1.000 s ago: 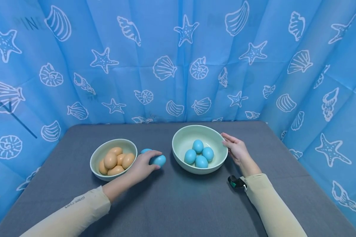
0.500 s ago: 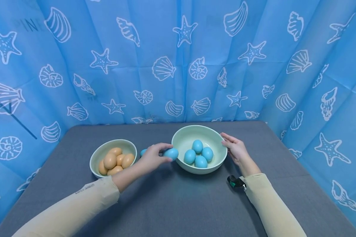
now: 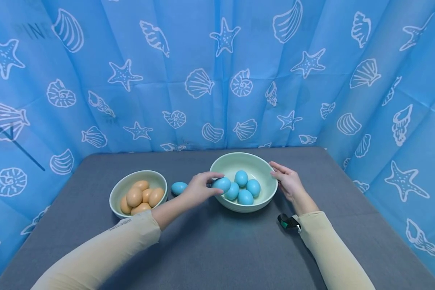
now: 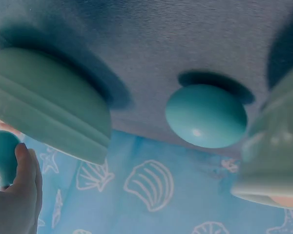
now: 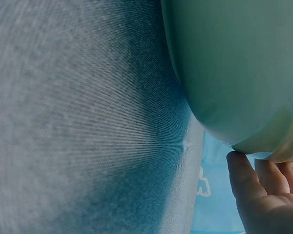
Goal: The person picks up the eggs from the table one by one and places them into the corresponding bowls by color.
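My left hand (image 3: 197, 189) pinches a light-blue egg (image 3: 222, 184) between thumb and fingers at the left rim of the larger pale-green bowl (image 3: 259, 166). Several other blue eggs (image 3: 241, 178) lie inside that bowl. At its right rim, my right hand (image 3: 291, 184) grips the edge, thumb at the top and fingers along the outside; the right wrist view has the fingertips (image 5: 237, 158) against the wall. One more blue egg (image 4: 206, 116) lies on the table between the two bowls. Behind my left forearm stands the smaller green bowl (image 3: 122, 186), holding several light-brown eggs (image 3: 134, 196).
Grey cloth (image 3: 224, 249) covers the table. A black strap with a green patch (image 3: 288, 222) hangs at the right sleeve's cuff. Around the table's back and sides hangs a blue curtain (image 3: 203, 40) printed with white shells and starfish.
My left hand has carried the blue egg rightward from between the bowls to the larger bowl's left rim, uncovering the other loose egg. The right hand stays on the rim.
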### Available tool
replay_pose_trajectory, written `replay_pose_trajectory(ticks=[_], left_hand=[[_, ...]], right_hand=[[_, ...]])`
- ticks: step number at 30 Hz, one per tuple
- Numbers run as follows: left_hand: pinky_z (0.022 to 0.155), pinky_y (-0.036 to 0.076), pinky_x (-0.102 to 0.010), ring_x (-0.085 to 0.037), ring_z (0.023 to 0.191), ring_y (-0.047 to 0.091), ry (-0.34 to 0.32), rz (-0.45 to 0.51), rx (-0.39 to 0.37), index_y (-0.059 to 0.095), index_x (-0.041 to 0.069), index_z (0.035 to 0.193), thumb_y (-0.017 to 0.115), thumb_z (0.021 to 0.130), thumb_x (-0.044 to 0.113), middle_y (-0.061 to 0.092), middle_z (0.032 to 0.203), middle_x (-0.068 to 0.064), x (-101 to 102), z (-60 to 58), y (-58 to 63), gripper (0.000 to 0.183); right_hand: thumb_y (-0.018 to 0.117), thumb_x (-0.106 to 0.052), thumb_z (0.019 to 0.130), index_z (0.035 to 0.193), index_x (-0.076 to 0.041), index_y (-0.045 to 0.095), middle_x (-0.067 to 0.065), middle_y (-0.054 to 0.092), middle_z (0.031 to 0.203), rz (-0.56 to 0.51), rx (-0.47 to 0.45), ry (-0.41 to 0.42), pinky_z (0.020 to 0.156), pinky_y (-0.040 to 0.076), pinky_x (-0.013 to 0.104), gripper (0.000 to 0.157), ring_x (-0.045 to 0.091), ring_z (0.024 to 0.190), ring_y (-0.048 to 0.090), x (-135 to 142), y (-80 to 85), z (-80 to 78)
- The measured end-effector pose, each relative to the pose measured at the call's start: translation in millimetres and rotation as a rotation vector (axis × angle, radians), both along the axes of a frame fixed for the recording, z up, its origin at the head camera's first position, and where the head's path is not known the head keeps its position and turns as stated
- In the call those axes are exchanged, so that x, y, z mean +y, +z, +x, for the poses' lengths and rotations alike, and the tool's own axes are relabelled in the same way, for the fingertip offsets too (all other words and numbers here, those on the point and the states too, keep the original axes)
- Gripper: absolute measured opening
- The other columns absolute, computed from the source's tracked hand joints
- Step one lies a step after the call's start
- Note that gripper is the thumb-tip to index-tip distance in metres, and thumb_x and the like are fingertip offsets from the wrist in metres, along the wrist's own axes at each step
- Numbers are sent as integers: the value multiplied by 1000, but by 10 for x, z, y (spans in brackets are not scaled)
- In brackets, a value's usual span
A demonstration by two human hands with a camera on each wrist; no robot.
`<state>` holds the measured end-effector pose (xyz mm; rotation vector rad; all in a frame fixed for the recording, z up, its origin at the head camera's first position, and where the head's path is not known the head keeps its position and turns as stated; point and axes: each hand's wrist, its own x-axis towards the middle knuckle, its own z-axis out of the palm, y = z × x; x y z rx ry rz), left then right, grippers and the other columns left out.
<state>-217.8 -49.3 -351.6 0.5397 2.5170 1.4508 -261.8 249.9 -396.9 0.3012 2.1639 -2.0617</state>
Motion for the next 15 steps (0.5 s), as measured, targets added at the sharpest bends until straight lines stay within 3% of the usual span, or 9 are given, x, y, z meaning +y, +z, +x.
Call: replay_pose_trajectory(ticks=[15], left_hand=[[94,51,-40,-32,122,54,-42,15,-20,61,2,130,73,87,6,60,131,-12,247,-81,-65,45]], right_hand=[[50,-13,102,151,-12,34,6,31,155,1,5,-6,113,30,37,52,21,142,30,-8,-13,-1]])
